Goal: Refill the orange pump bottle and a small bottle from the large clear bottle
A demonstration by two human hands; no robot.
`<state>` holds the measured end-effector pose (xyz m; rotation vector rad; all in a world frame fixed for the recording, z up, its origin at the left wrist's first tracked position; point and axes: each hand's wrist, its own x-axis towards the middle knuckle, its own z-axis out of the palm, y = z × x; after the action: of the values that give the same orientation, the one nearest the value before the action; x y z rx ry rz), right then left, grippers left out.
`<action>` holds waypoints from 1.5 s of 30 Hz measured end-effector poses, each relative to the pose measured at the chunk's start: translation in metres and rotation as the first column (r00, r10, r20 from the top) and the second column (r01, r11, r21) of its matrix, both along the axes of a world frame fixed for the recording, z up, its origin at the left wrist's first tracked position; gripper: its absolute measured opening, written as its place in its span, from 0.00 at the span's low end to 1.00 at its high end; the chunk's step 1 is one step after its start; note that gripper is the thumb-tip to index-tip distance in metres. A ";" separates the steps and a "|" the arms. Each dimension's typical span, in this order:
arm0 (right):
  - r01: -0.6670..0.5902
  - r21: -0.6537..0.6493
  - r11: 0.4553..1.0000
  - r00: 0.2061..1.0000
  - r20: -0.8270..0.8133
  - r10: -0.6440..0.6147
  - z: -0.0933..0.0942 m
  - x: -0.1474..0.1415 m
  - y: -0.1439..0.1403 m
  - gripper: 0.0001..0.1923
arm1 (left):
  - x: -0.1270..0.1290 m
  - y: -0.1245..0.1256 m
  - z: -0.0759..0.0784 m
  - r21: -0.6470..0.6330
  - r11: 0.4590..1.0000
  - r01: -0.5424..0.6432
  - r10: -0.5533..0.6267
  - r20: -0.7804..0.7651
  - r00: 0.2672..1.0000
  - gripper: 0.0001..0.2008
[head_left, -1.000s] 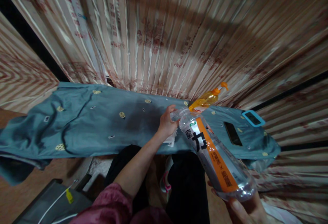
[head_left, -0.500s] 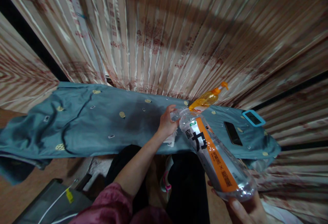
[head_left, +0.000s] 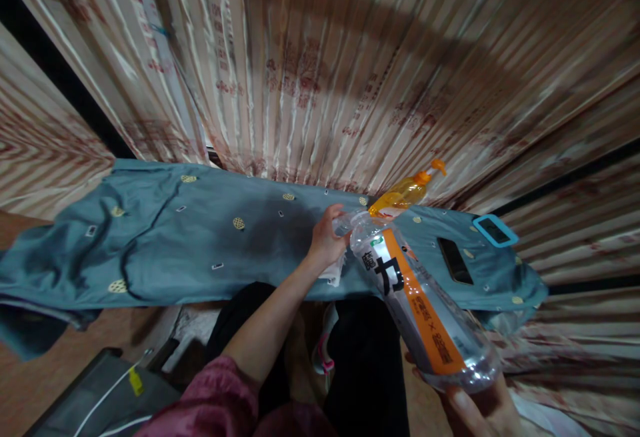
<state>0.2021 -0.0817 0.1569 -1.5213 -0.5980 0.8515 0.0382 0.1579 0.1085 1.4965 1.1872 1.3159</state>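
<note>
- Right hand (head_left: pixel 480 407) wrapped around base of bottle (head_left: pixel 420 303), tilted above lap.
- Left hand (head_left: pixel 327 240) pinching its cap end (near tabletop (head_left: pixel 165 250)).
- Probably light, thin-walled, slippery; best gripped mid-body.

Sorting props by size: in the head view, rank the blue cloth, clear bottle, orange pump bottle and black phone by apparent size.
1. blue cloth
2. clear bottle, enlarged by nearness
3. orange pump bottle and black phone, too alike to rank
</note>
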 end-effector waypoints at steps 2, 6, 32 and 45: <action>0.003 0.004 1.000 1.000 -0.011 -0.003 0.001 -0.001 0.000 0.40 | 0.000 0.000 0.001 -0.003 1.000 -0.001 0.001 0.000 1.000 0.28; 0.015 0.012 1.000 1.000 -0.016 -0.015 0.002 -0.003 0.000 0.41 | 0.000 -0.001 0.001 -0.001 1.000 0.001 -0.001 0.001 1.000 0.27; 0.006 0.004 1.000 0.999 -0.032 -0.006 0.001 0.000 0.000 0.39 | 0.000 0.001 -0.001 0.011 1.000 -0.004 0.004 0.004 1.000 0.28; -0.005 -0.011 1.000 1.000 0.015 0.005 -0.007 0.008 -0.003 0.40 | 0.001 0.002 -0.004 0.025 1.000 0.001 -0.001 0.016 1.000 0.28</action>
<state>0.2098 -0.0846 0.1494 -1.5375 -0.6088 0.8488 0.0388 0.1596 0.1048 1.5018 1.1635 1.3442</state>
